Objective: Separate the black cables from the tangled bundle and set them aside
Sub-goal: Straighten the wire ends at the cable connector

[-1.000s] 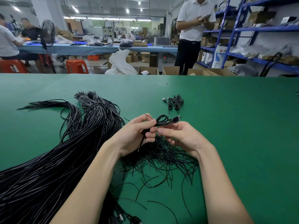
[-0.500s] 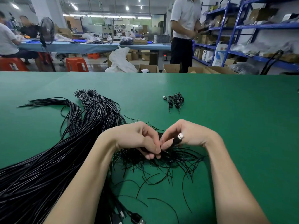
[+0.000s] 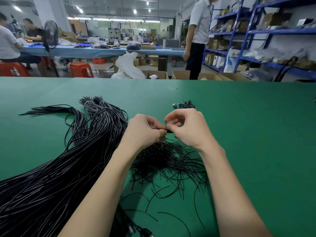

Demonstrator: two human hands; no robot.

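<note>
A thick bundle of long black cables [image 3: 56, 170] sweeps across the left of the green table [image 3: 256, 134]. A loose heap of short thin black wires [image 3: 167, 161] lies under my hands. My left hand [image 3: 145, 130] and my right hand [image 3: 186, 127] meet above that heap, fingertips together, pinching a small coiled black cable [image 3: 166, 129]; a thin black end sticks up between them. Most of the coil is hidden by my fingers. A small pile of coiled cables with plugs [image 3: 185, 105] sits just beyond my right hand.
Cable plugs [image 3: 136, 230] lie at the near edge between my forearms. Past the table's far edge stand cardboard boxes [image 3: 181, 74], orange stools [image 3: 81, 70], a person in a white shirt [image 3: 198, 36] and blue shelving [image 3: 256, 35].
Both hands have risen from the wire heap and moved further away, still joined on the small cable. The silver plug seen at my right fingers is now hidden. The standing person has shifted right.
</note>
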